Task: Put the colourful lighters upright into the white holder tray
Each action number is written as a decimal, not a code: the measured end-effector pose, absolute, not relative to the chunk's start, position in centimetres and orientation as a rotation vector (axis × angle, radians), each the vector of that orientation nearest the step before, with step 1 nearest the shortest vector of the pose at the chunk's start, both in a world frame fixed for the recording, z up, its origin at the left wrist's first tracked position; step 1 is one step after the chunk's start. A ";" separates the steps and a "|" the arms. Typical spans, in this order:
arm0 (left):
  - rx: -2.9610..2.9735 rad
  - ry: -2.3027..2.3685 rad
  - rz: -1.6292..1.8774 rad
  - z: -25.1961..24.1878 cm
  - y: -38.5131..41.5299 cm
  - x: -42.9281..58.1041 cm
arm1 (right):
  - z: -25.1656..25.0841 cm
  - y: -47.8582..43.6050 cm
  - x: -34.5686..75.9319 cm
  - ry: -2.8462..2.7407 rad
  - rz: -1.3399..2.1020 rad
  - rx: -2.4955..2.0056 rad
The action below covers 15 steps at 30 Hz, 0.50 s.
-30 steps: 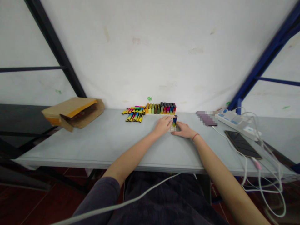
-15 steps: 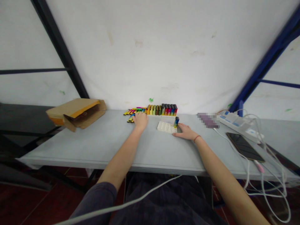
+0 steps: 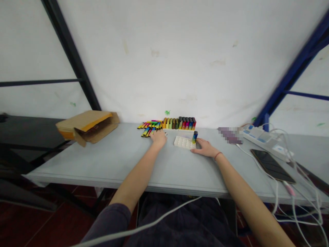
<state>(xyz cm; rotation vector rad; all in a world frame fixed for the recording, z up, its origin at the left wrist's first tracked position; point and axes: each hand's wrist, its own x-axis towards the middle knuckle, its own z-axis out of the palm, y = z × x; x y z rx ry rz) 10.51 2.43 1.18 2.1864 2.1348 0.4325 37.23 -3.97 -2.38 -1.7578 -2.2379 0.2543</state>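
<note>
My left hand point(image 3: 158, 139) is closed at the front right of a loose pile of colourful lighters point(image 3: 147, 132). Its curled fingers appear to grip a lighter, mostly hidden by the hand. A small white tray with rows of holes point(image 3: 182, 142) lies in front of me. At the tray's right end, my right hand point(image 3: 206, 149) steadies it with thumb and fingers on the edge. One blue-and-yellow lighter point(image 3: 194, 138) stands upright in the tray's back right corner, close to my right fingertips.
Upright lighters fill trays point(image 3: 187, 123) against the wall. A torn cardboard box point(image 3: 84, 125) lies open at the left. On the right are a phone point(image 3: 272, 164), a blurred purple item point(image 3: 230, 135), a white power strip point(image 3: 267, 142) and tangled cables. A cable crosses my lap.
My left hand has shifted slightly right and toward me, uncovering more of the lighter pile. My right hand stays at the tray's edge. The view has tilted slightly.
</note>
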 end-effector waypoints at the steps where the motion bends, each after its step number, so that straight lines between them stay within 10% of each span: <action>1: 2.185 2.111 0.420 1.3 2.3 10.7 | -2.4 -4.0 37.2 -2.232 0.251 -1.758; 15: 1.788 1.548 0.960 0.3 3.4 11.9 | -2.5 -3.9 37.0 -2.227 0.260 -1.748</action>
